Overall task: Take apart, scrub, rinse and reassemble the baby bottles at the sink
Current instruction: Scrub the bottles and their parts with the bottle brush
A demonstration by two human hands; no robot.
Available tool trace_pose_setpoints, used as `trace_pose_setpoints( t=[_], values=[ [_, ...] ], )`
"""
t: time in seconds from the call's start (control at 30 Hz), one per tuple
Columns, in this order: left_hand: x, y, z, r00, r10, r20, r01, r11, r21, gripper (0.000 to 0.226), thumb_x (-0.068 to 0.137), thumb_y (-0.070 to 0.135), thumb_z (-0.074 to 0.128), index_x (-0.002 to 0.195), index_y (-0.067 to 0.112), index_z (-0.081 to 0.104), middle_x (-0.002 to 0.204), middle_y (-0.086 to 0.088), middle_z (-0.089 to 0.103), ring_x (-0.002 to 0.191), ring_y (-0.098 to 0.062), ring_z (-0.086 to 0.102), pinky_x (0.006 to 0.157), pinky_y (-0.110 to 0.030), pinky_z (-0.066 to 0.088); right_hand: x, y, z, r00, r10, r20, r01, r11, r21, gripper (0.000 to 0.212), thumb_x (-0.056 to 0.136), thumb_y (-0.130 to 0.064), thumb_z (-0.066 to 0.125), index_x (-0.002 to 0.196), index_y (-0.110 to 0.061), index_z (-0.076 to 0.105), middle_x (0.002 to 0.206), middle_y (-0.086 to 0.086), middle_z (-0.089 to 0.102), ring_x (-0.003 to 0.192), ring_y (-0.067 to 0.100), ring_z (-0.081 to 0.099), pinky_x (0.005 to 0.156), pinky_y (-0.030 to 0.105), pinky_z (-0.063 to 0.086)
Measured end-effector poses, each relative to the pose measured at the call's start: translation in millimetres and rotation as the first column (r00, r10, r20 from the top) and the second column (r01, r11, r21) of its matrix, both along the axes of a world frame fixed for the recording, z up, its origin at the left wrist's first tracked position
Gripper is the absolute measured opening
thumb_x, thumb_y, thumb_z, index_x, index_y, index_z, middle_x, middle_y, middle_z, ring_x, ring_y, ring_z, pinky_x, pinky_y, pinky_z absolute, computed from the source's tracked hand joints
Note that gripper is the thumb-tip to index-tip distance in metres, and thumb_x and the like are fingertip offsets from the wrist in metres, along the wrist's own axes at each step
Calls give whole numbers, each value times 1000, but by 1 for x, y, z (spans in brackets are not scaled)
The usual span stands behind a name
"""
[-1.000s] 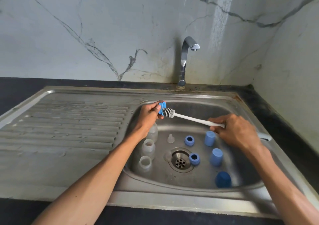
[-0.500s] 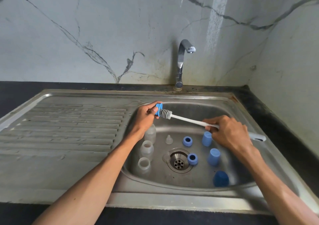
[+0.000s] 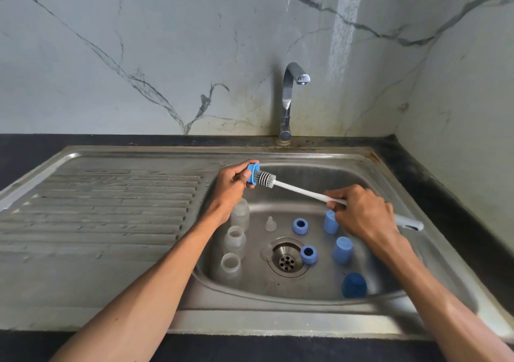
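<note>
Left grip [image 3: 232, 185]: fingers curled round a blue collar ring [image 3: 252, 174], held above the basin's far-left corner.
Right grip [image 3: 361, 213]: closed round the white handle of the bottle brush [image 3: 294, 188], above the basin's right half.
Brush head: bristles pushed into the ring's opening.
Drain [image 3: 286, 261]: landmark, basin floor of the steel sink [image 3: 306, 325].
Bottles: three clear bottle bodies [image 3: 234, 240] stood in a row left of the drain, mouths up.
Teat [image 3: 270, 223]: clear, just beyond the drain.
Rings: two more blue collar rings [image 3: 300, 226], one touching the drain's right rim.
Caps: three blue caps [image 3: 342, 250] right of the drain.
Tap [image 3: 289, 100]: behind the basin, no water seen running.
</note>
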State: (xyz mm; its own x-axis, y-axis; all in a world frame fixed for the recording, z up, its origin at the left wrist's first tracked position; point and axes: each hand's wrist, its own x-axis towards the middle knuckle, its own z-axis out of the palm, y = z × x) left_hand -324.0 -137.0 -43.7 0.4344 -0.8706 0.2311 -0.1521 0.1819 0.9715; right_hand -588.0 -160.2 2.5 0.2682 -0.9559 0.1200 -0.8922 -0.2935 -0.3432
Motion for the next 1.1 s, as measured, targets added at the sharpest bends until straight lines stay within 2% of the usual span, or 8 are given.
trace_pose_setpoints(
  t=[0.2,0.3,0.43,0.6,0.67,0.8,0.9,1.1],
  values=[
    [4,0,0,999,-7,-51,6,1000,-19,36,103,-3,41,123,17,64,114,-9,68,92,-16,60,78,-27,55,-4,3,12,995,97,10,-95,988,-123,29,96,-40,59,125,-45,64,101,-4,74,79,17,62,65,30,39],
    [2,-3,-2,999,-29,14,29,1000,-11,36,104,0,43,126,17,65,112,-10,70,87,-14,62,85,-34,55,-6,4,12,999,16,49,-9,991,-136,29,97,-38,59,125,-44,65,102,2,74,90,25,67,69,33,40],
    [1,-4,-3,1000,15,5,-15,1000,5,40,103,6,47,114,35,72,106,1,74,83,-12,66,92,-42,55,2,4,0,998,-13,59,14,1000,-6,30,96,-38,59,126,-41,65,104,4,72,97,29,65,87,41,47],
    [3,-5,1,982,102,-156,-108,994,-31,30,102,0,46,127,7,63,110,-11,68,87,-14,63,77,-24,58,-4,1,5,997,40,64,-43,998,45,29,97,-43,56,125,-45,64,105,-4,72,90,20,64,78,35,49],
    [3,-7,0,968,116,-221,-125,992,-28,28,102,1,49,127,-1,61,109,-16,64,94,-20,62,79,-25,60,-5,1,7,992,44,116,-47,998,30,28,98,-43,55,125,-44,64,98,-4,72,79,16,61,68,32,44],
    [-2,-6,5,910,24,-414,-46,998,-43,21,100,-4,50,119,-3,58,106,-24,65,100,-36,66,82,-35,61,2,1,2,983,96,159,-102,994,31,30,97,-46,55,125,-46,63,95,-6,73,84,19,65,70,32,46],
    [-2,-5,10,872,27,-489,-59,997,-51,27,95,-6,57,122,-10,57,109,-27,65,103,-37,65,80,-35,62,3,2,1,976,119,183,-125,992,18,30,97,-46,55,125,-45,64,88,-6,71,75,16,63,63,30,42],
    [-2,-5,4,971,54,-233,-73,995,-75,24,92,-4,64,115,0,66,99,-16,72,85,-19,71,80,-33,61,4,2,-4,971,129,203,-136,991,20,30,96,-46,56,124,-42,66,81,-7,70,67,14,63,59,29,45]
  ],
)
